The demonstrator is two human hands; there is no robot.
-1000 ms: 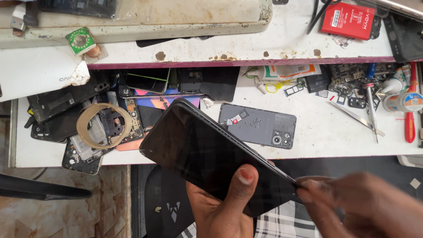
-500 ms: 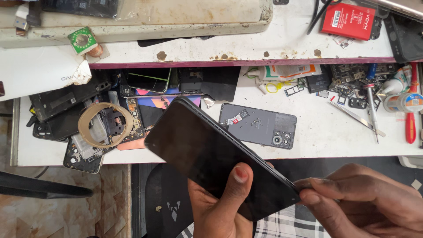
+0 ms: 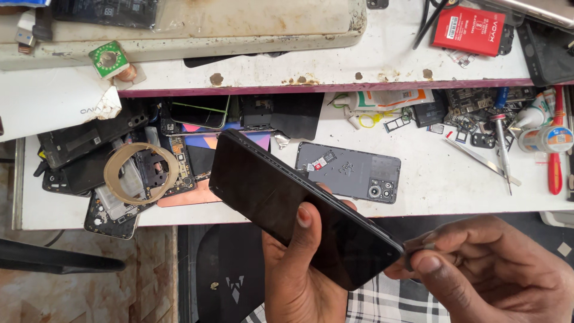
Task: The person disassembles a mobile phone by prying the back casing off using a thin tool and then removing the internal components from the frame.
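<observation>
My left hand (image 3: 302, 269) grips a black smartphone (image 3: 287, 203) from below, thumb on its dark screen, the phone tilted with its far end toward the upper left. My right hand (image 3: 496, 275) pinches a small thin grey piece (image 3: 418, 246) against the phone's lower right corner. Behind the phone, a grey phone back cover (image 3: 353, 170) with camera holes and several tiny screws on it lies on the white workbench (image 3: 436, 185).
Piled at the left are dismantled phone parts and a roll of tape (image 3: 140, 173). At the right lie a screwdriver (image 3: 502, 149), tweezers (image 3: 481, 161), a red-handled tool (image 3: 555, 167) and glue tubes. A red box (image 3: 469, 30) sits on the upper shelf. A dark stool (image 3: 230, 275) stands below.
The phone has shifted slightly and tilted in my left hand. My right hand has moved a little right and lower, still pinching at the phone's lower right corner.
</observation>
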